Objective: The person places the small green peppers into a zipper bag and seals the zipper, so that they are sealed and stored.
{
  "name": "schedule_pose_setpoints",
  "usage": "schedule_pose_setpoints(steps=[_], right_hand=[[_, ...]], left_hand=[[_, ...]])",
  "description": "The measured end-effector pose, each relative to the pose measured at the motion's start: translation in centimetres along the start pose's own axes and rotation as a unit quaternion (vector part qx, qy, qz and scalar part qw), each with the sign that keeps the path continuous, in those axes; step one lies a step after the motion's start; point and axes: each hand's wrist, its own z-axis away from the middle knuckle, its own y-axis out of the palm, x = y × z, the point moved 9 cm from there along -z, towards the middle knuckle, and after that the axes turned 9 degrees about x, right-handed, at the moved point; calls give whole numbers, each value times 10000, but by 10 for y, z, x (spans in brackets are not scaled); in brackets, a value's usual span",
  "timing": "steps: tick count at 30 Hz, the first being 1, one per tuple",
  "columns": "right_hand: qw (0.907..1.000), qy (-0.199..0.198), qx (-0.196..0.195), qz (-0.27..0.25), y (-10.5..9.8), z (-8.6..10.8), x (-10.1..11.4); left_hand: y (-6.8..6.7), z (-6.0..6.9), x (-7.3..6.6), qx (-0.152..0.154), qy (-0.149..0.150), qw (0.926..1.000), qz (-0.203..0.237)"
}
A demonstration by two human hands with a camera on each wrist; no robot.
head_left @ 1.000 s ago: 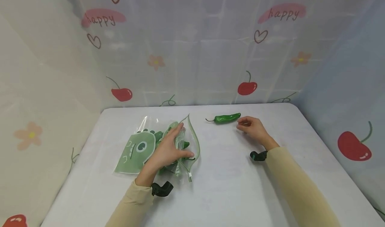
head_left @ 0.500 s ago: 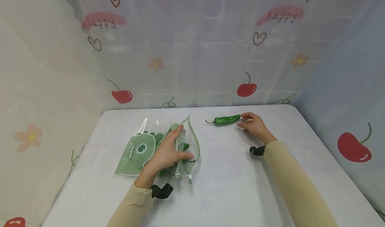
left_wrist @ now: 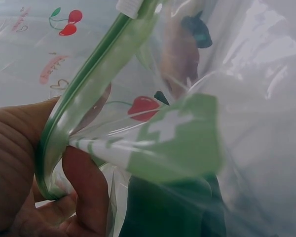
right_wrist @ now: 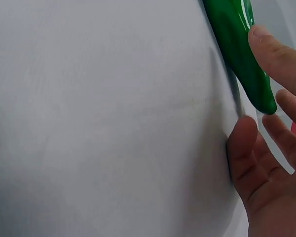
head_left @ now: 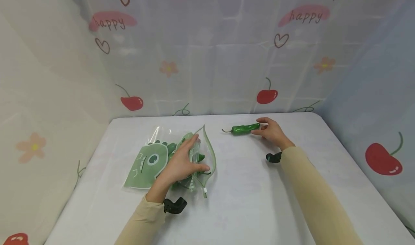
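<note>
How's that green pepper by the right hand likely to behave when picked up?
The green pepper looks smooth and glossy, so it may feel slippery. Its long, rounded, tapering shape suggests it could roll or swivel if nudged. The thin stem would probably bend more easily than the thicker body.

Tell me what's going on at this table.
A person has both hands busy at a white table. The left hand holds a clear and green bag by its open mouth, where something green shows. The right hand is at the stemless end of a green pepper, thumb and fingers on either side, but the grip is not yet closed. The pepper lies outside the bag.
</note>
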Motion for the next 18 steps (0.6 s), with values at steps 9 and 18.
schedule_pose_setpoints(steps=[9, 18], right_hand=[[9989, -357, 159, 245, 9, -10, 15], [9979, -297, 379, 436, 18, -17, 17]], left_hand=[[1, -1, 1, -15, -73, 10000, -35], [1, -1, 2, -44, -69, 9999, -68]])
